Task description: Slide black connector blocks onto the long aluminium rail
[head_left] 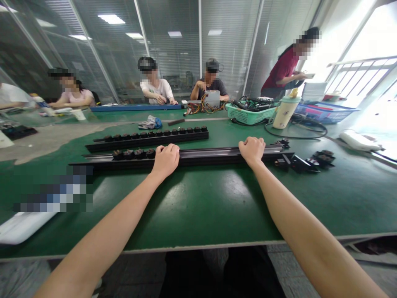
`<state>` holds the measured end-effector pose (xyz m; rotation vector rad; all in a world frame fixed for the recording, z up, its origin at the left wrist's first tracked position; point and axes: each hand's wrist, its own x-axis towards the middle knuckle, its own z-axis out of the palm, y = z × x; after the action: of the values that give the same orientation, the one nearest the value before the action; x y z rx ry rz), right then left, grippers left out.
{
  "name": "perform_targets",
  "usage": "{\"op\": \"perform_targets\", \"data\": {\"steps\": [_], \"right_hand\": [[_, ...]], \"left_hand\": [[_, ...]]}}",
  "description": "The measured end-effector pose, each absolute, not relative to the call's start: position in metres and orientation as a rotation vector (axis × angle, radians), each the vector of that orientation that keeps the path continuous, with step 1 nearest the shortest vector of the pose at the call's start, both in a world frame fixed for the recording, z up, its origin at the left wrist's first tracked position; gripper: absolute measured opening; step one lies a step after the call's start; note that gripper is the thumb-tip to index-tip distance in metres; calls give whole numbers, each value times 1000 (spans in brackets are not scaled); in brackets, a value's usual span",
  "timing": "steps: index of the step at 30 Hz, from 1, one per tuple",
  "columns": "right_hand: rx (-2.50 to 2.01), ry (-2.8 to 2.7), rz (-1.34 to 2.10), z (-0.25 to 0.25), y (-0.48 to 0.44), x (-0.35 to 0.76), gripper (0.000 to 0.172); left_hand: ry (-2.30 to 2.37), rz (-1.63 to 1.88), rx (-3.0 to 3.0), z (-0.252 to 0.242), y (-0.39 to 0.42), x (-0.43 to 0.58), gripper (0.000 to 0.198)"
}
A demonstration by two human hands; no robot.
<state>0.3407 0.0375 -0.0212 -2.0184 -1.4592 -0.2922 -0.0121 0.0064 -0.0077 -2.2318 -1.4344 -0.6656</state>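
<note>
Meanwhile, the near channel (207, 154) holds modules (139, 154), the green basket (248, 117) cables (256, 103).

The left hand (166, 160) and the right hand (252, 148) cover parts of the long black rail (209, 157). A pixelated patch (63, 190) hides part of a white object (34, 225), which the left edge also cuts, like one person (12, 94).

The rail (207, 160) before you has a shiny, metallic-looking channel (207, 153). Beyond the rail you see wrinkled cloth (150, 123) and a plastic basket (248, 115); beneath the rail your table (198, 207) is smooth and glossy.
</note>
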Motion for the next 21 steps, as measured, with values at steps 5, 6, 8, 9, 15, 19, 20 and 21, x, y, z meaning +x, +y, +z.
{"op": "perform_targets", "data": {"steps": [5,6,8,9,15,19,20,21], "right_hand": [[-2036,-1506,-228,-18,38,342,28],[-2035,-1523,-222,-18,38,344,27],[-2027,-1562,-212,-18,38,348,24],[-2011,-1593,-209,-18,38,351,22],[-1793,-1856,-209,-22,39,375,16],[-1666,-1954,-237,-26,38,385,15],[-1650,-1962,-240,-27,39,385,15],[-1641,-1966,-242,-27,39,386,15]], "left_hand": [[-1425,-670,-2227,-8,7,-13,35],[-1421,-669,-2227,-8,7,-13,35],[-1415,-668,-2223,-9,8,-14,36],[-1411,-667,-2220,-9,8,-14,36],[-1422,-665,-2219,-9,8,-14,35],[-1435,-659,-2218,-9,8,-14,35],[-1437,-658,-2218,-9,8,-14,35],[-1438,-657,-2219,-9,7,-14,35]]}}
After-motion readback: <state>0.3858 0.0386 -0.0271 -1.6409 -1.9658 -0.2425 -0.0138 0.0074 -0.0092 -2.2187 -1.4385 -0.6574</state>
